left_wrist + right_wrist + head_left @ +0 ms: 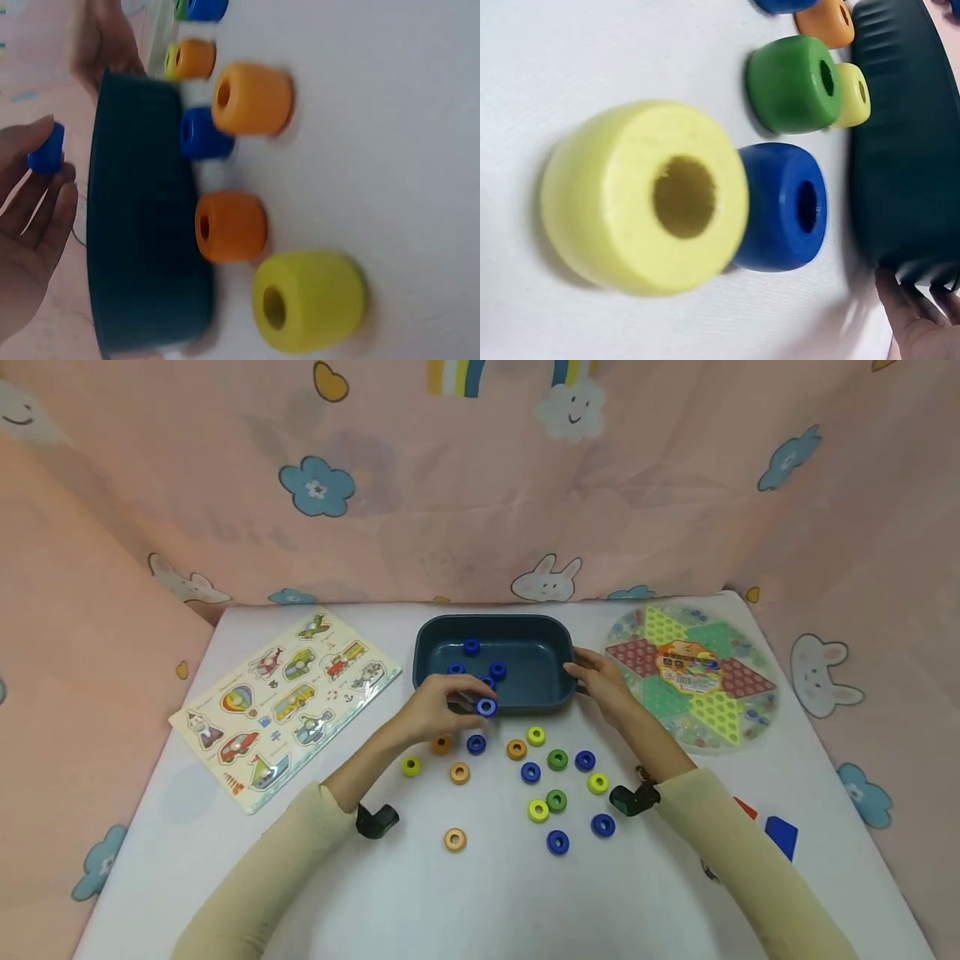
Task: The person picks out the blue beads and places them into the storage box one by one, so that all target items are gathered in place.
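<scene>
My left hand (pixel 433 708) pinches a blue bead (pixel 48 150) between thumb and fingertips, over the near edge of a dark teal tub (pixel 534 692). Several blue beads (pixel 498 671) lie on the tub's floor. At the tub's right end, my right hand (pixel 602 683) grips the rim, thumb on top and fingers against the outer wall. Loose on the table in front lie orange beads (pixel 259 97), yellow beads (pixel 622 202), green beads (pixel 784 86) and more blue beads (pixel 769 206), all with a hole through the middle.
A picture puzzle board (pixel 281 735) in clear wrap lies to the left. On the right is a round star-patterned game board (pixel 675 714). Near the right forearm lie a blue flat piece (pixel 782 837) and a red piece (pixel 746 807). A pink printed curtain (pixel 450 510) hangs behind the table.
</scene>
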Motion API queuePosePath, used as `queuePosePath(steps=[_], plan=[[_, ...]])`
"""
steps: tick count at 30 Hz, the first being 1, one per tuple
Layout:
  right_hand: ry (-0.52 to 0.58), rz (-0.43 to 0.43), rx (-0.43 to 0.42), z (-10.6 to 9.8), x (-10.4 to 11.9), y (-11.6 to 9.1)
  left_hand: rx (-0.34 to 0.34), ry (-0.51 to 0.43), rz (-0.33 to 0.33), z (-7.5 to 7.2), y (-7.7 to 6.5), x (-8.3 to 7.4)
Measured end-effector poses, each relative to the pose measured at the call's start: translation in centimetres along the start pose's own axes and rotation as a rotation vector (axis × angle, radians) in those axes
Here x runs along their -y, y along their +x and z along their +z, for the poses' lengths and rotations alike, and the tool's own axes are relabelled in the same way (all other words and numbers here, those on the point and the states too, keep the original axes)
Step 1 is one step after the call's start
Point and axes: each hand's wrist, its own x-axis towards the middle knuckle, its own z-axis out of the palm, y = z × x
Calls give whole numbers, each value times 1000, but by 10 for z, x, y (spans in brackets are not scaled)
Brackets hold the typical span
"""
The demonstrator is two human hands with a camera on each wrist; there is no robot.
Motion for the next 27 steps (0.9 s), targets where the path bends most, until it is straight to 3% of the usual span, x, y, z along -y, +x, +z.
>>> queuePosePath(steps=[5,9,12,21,27], plan=[[2,36,6,1,1,0,-163,61,-110,-13,25,16],[7,59,12,3,-1,0,-224,88,-198,-15,36,26],[15,53,14,4,-3,0,-254,118,-224,-14,41,30],[15,7,16,1,-1,-1,-330,114,-142,-17,44,23],[13,8,16,-2,1,0,-339,94,-98,-16,28,13]])
